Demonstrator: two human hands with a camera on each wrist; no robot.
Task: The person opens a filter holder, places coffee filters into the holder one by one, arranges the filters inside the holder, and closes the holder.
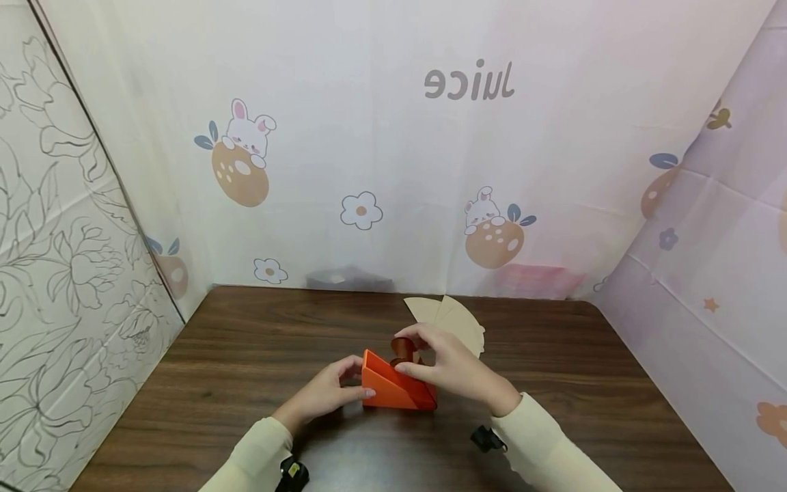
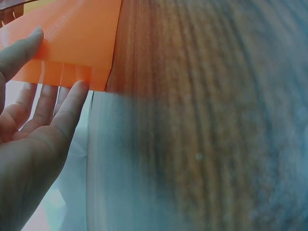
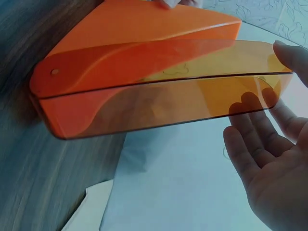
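Observation:
An orange wedge-shaped filter paper holder [image 1: 390, 391] stands on the table, with a see-through brown lid [image 3: 159, 101] along its sloping top. My left hand [image 1: 326, 395] grips the holder's tall left end. In the left wrist view the thumb lies on one orange face and the fingertips [image 2: 79, 89] touch the narrow end wall. My right hand [image 1: 451, 362] holds the raised end of the lid between thumb and fingers. The lid's lower end meets the holder's low right corner. How much is inside the holder cannot be seen.
Fan-shaped beige filter papers [image 1: 458, 324] lie spread on the dark wood table [image 1: 258, 335], just behind the holder and my right hand. A printed curtain [image 1: 393, 137] hangs along the table's back edge, and patterned cloth closes off both sides.

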